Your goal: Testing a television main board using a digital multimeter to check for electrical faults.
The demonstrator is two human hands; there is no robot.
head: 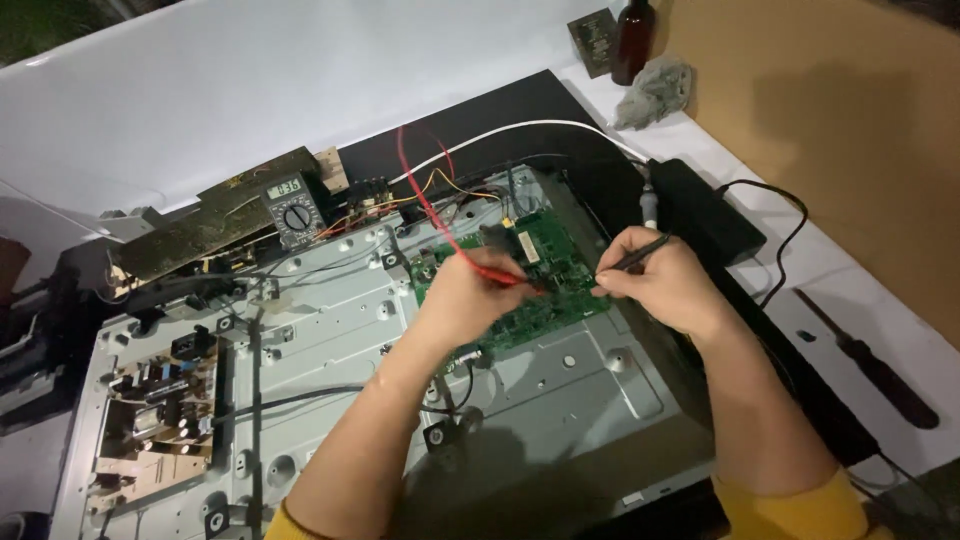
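1. Head view looks down on an opened flat-panel chassis (pixel 330 350) lying back-side up on a white bench (pixel 200 100).
2. Left hand (pixel 468 295) is closed around a red test probe (pixel 500 274), pinching it between fingers and thumb. The probe tip rests on the green circuit board (pixel 545 250), at about its middle.
3. A red lead (pixel 420 190) runs up from that probe, loops, and heads toward the multimeter (pixel 290 210).
4. Right hand (pixel 660 280) grips a black test probe (pixel 635 253) like a pen. Its tip points down and left to the same green board, close to the red probe's tip.
5. The green board sits on the upper right of the metal chassis, between the two hands. Exact contact points on the board cannot be made out.
6. The multimeter stands at the upper edge of the chassis, well apart from both hands, dial facing the camera and display lit.
7. A second board with tan and dark components (pixel 160 410) occupies the lower left of the chassis, untouched.
8. A black power adapter (pixel 705 210) lies just right of the chassis, beyond the right hand, with a black cable trailing off it.
9. A dark-handled screwdriver (pixel 870 365) lies on the bench at far right.
10. A brown bottle (pixel 633 40) and a grey rag (pixel 655 90) stand at the top right.
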